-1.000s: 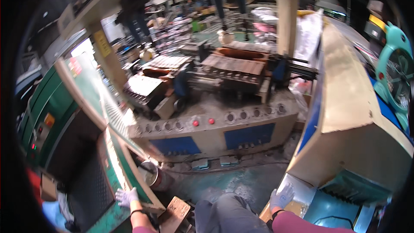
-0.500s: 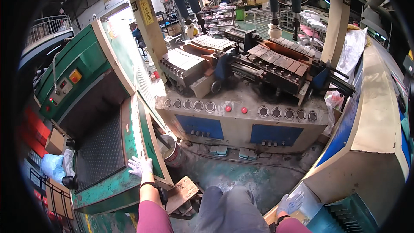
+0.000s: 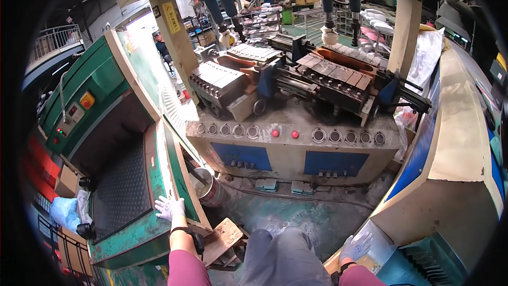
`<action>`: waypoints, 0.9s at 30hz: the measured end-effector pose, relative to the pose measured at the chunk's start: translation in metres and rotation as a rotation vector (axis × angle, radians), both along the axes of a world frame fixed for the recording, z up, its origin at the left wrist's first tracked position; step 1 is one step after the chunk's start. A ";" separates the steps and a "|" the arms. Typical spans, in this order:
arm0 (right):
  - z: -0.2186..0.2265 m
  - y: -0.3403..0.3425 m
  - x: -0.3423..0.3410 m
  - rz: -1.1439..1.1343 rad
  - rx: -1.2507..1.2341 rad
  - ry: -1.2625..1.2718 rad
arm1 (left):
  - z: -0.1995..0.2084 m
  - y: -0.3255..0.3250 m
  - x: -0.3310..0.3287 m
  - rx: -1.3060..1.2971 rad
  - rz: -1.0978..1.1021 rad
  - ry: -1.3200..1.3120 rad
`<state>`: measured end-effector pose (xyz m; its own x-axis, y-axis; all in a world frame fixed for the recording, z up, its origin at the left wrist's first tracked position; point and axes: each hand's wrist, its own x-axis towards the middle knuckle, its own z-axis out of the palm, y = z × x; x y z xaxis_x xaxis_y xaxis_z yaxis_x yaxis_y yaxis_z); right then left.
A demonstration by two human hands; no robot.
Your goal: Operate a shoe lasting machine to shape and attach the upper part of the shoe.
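Observation:
My left hand (image 3: 170,209), in a pale glove, lies flat with fingers spread on the edge of the green machine (image 3: 127,243). A dark ridged plate (image 3: 124,185) slopes inside that machine, beside the hand. On the other side, my right hand (image 3: 356,246) is gloved too, with fingers stretched out and nothing in it. It is nearest to the beige machine's slanted side (image 3: 402,222) and a teal ribbed part (image 3: 431,259); whether it touches the surface beneath, I cannot tell.
Ahead stands a large beige press (image 3: 286,148) with clamped metal moulds (image 3: 333,74) and red buttons. Teal foot pedals (image 3: 301,187) and cables lie on the floor before it. A bucket (image 3: 211,190) and a wooden stool (image 3: 225,238) stand between me and the green machine.
The view has shifted slightly, so the press appears a little further left. Both hands stay where they were, with fingers still outstretched.

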<state>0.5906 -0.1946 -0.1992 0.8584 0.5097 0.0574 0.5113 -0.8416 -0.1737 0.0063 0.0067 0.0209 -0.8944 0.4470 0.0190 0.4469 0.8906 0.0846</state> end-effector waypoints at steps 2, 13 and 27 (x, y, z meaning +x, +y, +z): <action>0.001 0.000 -0.001 -0.002 -0.001 -0.001 | -0.001 0.000 -0.001 0.002 0.001 -0.003; 0.006 0.001 -0.001 0.000 0.013 0.002 | -0.001 0.002 0.000 -0.016 0.007 -0.001; 0.009 0.004 -0.002 -0.018 -0.008 0.043 | -0.004 0.001 -0.005 0.003 0.004 0.010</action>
